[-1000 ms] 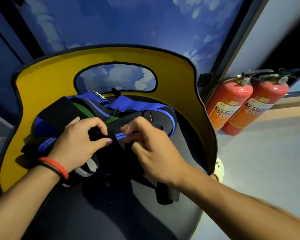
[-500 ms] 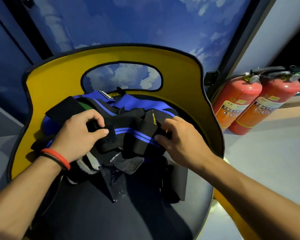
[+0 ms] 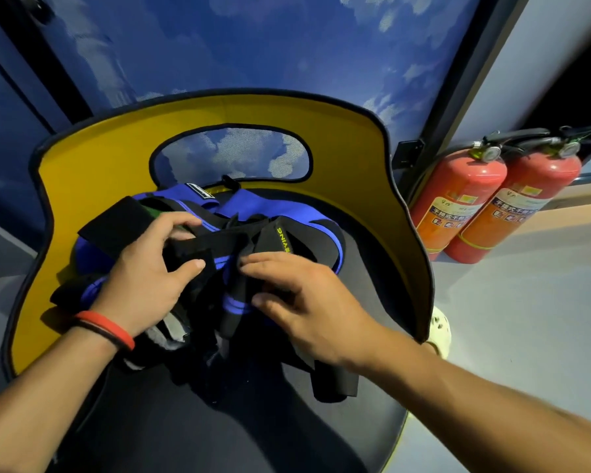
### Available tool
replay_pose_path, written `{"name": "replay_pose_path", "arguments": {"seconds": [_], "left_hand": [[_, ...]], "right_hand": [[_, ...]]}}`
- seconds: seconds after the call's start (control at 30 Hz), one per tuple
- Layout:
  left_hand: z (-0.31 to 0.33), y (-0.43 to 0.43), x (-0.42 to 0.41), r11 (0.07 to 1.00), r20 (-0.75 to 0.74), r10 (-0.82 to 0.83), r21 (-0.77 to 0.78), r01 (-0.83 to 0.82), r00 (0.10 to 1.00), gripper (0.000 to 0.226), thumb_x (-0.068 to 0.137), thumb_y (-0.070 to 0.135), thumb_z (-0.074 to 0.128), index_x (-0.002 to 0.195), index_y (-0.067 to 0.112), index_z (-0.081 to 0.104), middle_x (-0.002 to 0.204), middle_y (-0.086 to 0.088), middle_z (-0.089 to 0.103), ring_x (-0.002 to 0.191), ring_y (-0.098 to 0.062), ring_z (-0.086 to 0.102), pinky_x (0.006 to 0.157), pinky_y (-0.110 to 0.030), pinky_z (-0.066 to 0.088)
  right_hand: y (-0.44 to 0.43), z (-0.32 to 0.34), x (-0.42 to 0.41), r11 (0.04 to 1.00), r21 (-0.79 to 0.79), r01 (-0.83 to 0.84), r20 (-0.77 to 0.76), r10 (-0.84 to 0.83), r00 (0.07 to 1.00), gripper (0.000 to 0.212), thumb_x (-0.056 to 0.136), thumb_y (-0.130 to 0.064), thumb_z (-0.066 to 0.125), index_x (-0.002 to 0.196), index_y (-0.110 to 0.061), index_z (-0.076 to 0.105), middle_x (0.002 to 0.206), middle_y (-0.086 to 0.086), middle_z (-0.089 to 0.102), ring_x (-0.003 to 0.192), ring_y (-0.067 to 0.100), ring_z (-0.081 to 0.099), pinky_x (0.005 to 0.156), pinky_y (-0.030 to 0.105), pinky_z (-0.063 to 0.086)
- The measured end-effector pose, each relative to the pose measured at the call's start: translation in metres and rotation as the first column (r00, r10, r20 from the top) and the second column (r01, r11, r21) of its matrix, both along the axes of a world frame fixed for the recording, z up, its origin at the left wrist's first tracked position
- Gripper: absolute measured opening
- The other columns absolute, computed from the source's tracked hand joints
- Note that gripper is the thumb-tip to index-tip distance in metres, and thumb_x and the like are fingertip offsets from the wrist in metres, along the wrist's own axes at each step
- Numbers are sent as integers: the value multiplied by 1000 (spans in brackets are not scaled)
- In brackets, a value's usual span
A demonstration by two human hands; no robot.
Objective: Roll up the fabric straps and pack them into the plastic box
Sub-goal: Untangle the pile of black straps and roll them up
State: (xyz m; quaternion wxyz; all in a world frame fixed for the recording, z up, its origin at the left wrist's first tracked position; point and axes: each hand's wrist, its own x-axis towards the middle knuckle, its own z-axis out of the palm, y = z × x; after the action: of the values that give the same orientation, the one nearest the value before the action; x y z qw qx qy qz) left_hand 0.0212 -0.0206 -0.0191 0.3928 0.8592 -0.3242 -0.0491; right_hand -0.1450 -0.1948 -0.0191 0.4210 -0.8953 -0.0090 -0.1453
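Left hand (image 3: 147, 271) reaching in from the lower left, palm down, fingers curled over and thumb (image 3: 188, 268) pressed in beneath, clamped on a strap (image 3: 191, 252); red and black bands (image 3: 108, 327) round the left wrist; right hand (image 3: 307, 302) coming in from the lower right, forearm bare, fingers spread and laid flat, tips pressing down, gripping nothing.

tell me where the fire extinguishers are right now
In the head view, the two red fire extinguishers stand on the floor at the right, just beyond the yellow chair back.
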Motion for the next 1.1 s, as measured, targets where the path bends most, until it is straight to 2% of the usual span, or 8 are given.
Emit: {"name": "replay_pose_path", "arguments": {"seconds": [0.13, 0.27, 0.47, 0.63, 0.7, 0.8, 0.97, 1.1], "left_hand": [[10, 1, -6, 961, 47, -277, 32, 276, 960, 84, 77, -15, 70, 140, 37, 52, 141, 17, 49, 136, -3, 43, 115, -21, 31], [13, 4, -6, 875, 51, -473, 150, 461, 880, 69, 72, -6, 65, 125, 37, 61, 144, 22, 49, 140, -8, 40, 116, -36, 32], [4, 6, 0, 935, 56, -355, 30, 354, 933, 54, 74, -9, 78, 83, 41, 63, 112, 20, 67, 117, 1, 60, 101, -21, 45], [3, 8, -4, 932, 46, -362, 12, 362, 931, 61, 74, -7, 78, 78, 51, 63, 117, 17, 67, 115, 5, 60, 99, -12, 42], [4, 7, -5, 933, 41, -358, 35, 357, 933, 55, 76, -1, 79, 77, 52, 62, 117, 16, 69, 114, 4, 61, 104, -20, 42], [5, 10, 0, 951, 71, -300, 100, 292, 951, 47, 76, 4, 78, 74, 48, 61, 116, 14, 71, 115, 8, 59, 116, -26, 30], [11, 5, -7, 938, 69, -335, 113, 327, 940, 48, 75, -1, 77, 75, 44, 61, 120, 13, 68, 118, 22, 48, 115, -11, 20], [14, 2, -9, 942, 79, -330, 92, 323, 941, 46, 74, 1, 73, 77, 46, 61, 121, 15, 65, 111, 34, 39, 109, -1, 20]], "right_hand": [[10, -4, 7, 987, 84, -136, -153, 148, 977, 73, 91, 4, 62, 157, -9, 33, 160, 2, 38, 146, 7, 34, 121, 22, 27], [12, -7, 7, 970, 142, -195, -238, 225, 945, 74, 94, 5, 57, 159, -13, 27, 165, -1, 29, 150, 4, 24, 122, 19, 21], [-11, -4, 17, 976, -95, 196, 14, -196, 981, 27, 93, -7, 62, 114, -20, 73, 109, -7, 68, 97, 4, 58, 85, 23, 45], [-31, -2, 26, 944, -324, 60, -100, -97, 990, 73, 87, 0, 63, 152, -30, 45, 160, -11, 33, 140, 10, 41, 102, 27, 45], [-32, -5, 28, 920, -392, 8, -114, -57, 992, 72, 85, -1, 67, 150, -27, 48, 156, -7, 41, 138, 14, 44, 105, 32, 47], [-35, -2, 26, 907, -408, 101, -47, -131, 990, 53, 83, -9, 72, 132, -23, 60, 125, -1, 58, 116, 24, 57, 83, 38, 51], [-37, 3, 20, 866, -497, -55, -121, -6, 993, 88, 85, -7, 69, 157, -36, 30, 166, -14, 16, 142, 14, 37, 89, 34, 51], [-32, 0, 25, 835, -548, -38, -81, -8, 997, 58, 84, -6, 66, 137, -25, 53, 150, -6, 40, 121, 21, 53, 76, 35, 51]]}}
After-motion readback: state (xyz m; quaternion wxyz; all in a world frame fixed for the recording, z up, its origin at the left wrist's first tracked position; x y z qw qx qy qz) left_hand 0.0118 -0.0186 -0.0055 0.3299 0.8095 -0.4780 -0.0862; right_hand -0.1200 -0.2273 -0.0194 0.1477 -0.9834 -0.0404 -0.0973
